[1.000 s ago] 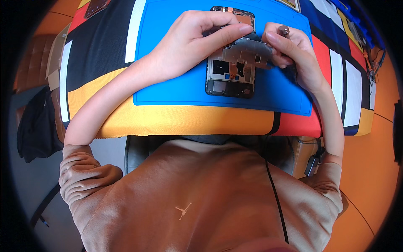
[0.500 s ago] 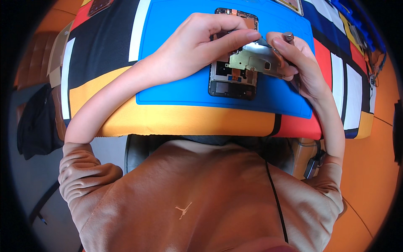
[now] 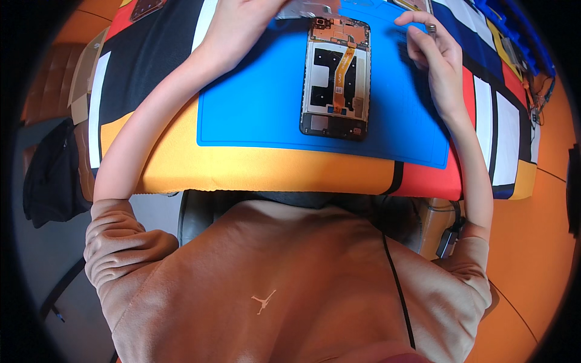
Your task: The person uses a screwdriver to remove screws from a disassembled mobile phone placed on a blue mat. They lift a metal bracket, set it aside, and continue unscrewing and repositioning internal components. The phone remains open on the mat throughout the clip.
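An opened smartphone [image 3: 324, 78] lies on the blue mat [image 3: 248, 109], showing copper-coloured shielding, a dark-and-silver interior and an orange ribbon cable. My left hand [image 3: 239, 27] is at the top edge, left of the phone, with fingers partly out of frame, closed on a thin silvery metal plate [image 3: 305, 8] held beyond the phone's upper end. My right hand [image 3: 442, 66], right of the phone, is curled round a small screwdriver with a metal cap [image 3: 431, 29]; its index finger sticks out toward the phone.
A patterned cloth [image 3: 266, 169] covers the table under the mat. A dark phone [image 3: 148, 8] lies at the upper left, a framed device [image 3: 413, 5] at the top right. Cables and blue items [image 3: 535, 72] crowd the right edge. A black bag [image 3: 51, 169] is off to the left.
The metal plate has come off the phone, carried up toward the top edge by my left hand, uncovering the interior. My right hand has let go of the plate and shifted slightly up and right.
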